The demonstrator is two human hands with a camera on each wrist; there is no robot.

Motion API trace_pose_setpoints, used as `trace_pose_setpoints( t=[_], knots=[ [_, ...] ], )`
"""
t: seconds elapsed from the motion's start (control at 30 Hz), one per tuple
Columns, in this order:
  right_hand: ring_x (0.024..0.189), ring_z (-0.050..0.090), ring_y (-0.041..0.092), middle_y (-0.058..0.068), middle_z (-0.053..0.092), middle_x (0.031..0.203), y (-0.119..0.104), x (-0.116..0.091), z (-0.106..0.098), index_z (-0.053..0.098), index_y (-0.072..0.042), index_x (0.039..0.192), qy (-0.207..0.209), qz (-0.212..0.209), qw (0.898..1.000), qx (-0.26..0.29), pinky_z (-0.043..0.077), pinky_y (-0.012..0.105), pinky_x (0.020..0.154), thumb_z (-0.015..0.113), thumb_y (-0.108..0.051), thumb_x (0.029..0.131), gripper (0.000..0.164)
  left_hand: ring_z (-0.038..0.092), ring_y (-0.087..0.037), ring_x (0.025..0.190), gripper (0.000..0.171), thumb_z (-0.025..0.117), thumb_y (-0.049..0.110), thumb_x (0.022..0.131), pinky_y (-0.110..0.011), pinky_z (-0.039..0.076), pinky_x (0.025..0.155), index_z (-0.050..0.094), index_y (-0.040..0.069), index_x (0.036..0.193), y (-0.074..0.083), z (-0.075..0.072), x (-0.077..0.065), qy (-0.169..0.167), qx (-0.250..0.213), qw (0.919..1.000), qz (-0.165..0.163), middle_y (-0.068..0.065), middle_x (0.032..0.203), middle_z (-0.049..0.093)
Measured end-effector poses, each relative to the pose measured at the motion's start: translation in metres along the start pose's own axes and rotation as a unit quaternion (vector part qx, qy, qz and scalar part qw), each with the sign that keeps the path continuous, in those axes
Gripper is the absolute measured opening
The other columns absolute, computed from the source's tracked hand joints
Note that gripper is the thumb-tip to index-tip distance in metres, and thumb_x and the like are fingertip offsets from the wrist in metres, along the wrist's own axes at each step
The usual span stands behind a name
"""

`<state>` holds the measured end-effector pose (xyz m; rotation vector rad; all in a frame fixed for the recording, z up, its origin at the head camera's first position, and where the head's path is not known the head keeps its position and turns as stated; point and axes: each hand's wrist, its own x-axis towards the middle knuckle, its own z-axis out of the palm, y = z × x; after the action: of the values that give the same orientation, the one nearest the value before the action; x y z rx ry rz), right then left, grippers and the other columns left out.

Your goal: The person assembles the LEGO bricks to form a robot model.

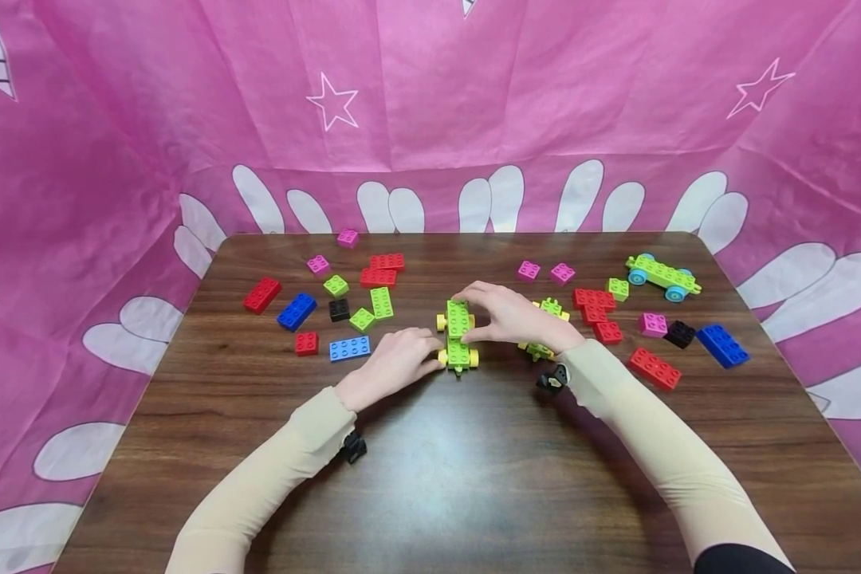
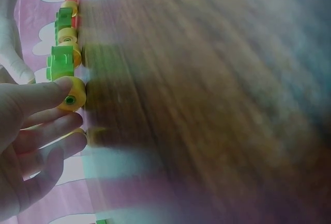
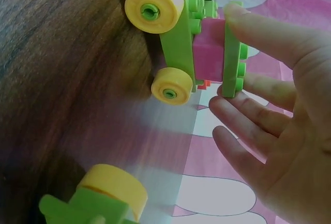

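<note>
A toy car [image 1: 459,356] with a green base and yellow wheels stands on the table between both hands. Stacked on it are a pink brick [image 3: 209,48] and, above that, a flat green brick [image 1: 458,309]. My right hand [image 1: 505,312] grips this green brick, thumb on its near side and fingertips at its far edge. My left hand [image 1: 396,357] holds the car at its left side, the thumb on a yellow wheel [image 2: 75,97]. Beside the right wrist is a second green car base [image 1: 540,351] with yellow wheels, partly hidden by that hand.
Left of the hands lie several loose bricks, among them a light blue brick [image 1: 349,348] and a dark blue one [image 1: 297,312]. On the right are red bricks [image 1: 594,300], a blue brick [image 1: 722,345] and a green car base [image 1: 662,275] with blue wheels. Pink cloth [image 1: 430,96] hangs behind the table.
</note>
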<state>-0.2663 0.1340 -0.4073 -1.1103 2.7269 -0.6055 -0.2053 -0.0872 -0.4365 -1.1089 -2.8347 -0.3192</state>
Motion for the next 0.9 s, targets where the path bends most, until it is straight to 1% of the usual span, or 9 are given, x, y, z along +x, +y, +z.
trace_pose_setpoints(
  t=[0.2,0.3,0.47,0.67,0.77,0.9],
  knots=[
    [0.111,0.058,0.022,0.004,0.058,0.124,0.0005,-0.0004,0.0001,0.054,-0.011,0.128,0.007,0.005,1.0,0.005,0.048,0.04,0.094,0.076,-0.042,0.074,0.066,0.062,-0.011,0.076,0.018,0.066,0.031,0.087,-0.029,0.051,0.06,0.071,0.017,0.096,0.0006,-0.0014,0.0004,-0.001,0.001,1.0,-0.001,0.004,0.084,0.065],
    [0.114,0.057,0.021,0.004,0.057,0.125,0.0011,-0.0006,0.0009,0.054,-0.012,0.128,0.007,0.008,1.0,0.021,0.047,0.039,0.097,0.077,-0.042,0.074,0.066,0.062,-0.012,0.075,0.018,0.066,0.03,0.086,-0.03,0.051,0.06,0.071,0.016,0.096,0.0009,-0.0019,0.0002,-0.002,-0.001,1.0,-0.001,0.003,0.084,0.065],
    [0.12,0.052,0.019,0.004,0.054,0.128,0.003,-0.0028,0.0016,0.051,-0.011,0.132,-0.003,0.001,0.999,0.049,0.044,0.039,0.101,0.074,-0.04,0.077,0.067,0.062,-0.013,0.075,0.018,0.067,0.03,0.086,-0.031,0.052,0.06,0.071,0.015,0.096,0.0012,-0.0015,-0.0006,-0.001,-0.004,1.0,-0.001,0.002,0.084,0.065],
    [0.119,0.053,0.021,0.005,0.054,0.129,0.0051,-0.006,0.0006,0.051,-0.008,0.132,0.006,-0.011,0.999,0.047,0.046,0.04,0.1,0.072,-0.041,0.08,0.065,0.064,-0.013,0.076,0.018,0.067,0.031,0.086,-0.031,0.053,0.059,0.072,0.016,0.096,0.0013,0.0006,-0.0006,0.007,0.005,1.0,-0.003,0.003,0.084,0.065],
    [0.116,0.055,0.022,0.006,0.056,0.126,0.0057,-0.0068,0.0007,0.053,-0.008,0.13,0.015,-0.001,0.999,0.046,0.047,0.04,0.098,0.072,-0.042,0.079,0.065,0.064,-0.014,0.077,0.018,0.067,0.031,0.086,-0.031,0.053,0.058,0.072,0.016,0.096,0.0016,0.0005,-0.0006,0.009,0.006,0.9999,-0.003,0.003,0.084,0.065],
    [0.115,0.056,0.022,0.005,0.057,0.125,0.0066,-0.0083,0.0022,0.054,-0.01,0.128,0.023,0.022,0.998,0.048,0.047,0.041,0.097,0.072,-0.046,0.078,0.064,0.064,-0.014,0.077,0.018,0.067,0.031,0.086,-0.031,0.052,0.058,0.072,0.017,0.096,0.0021,-0.0004,-0.0003,0.009,0.004,0.9999,-0.003,0.003,0.084,0.065]
  ],
)
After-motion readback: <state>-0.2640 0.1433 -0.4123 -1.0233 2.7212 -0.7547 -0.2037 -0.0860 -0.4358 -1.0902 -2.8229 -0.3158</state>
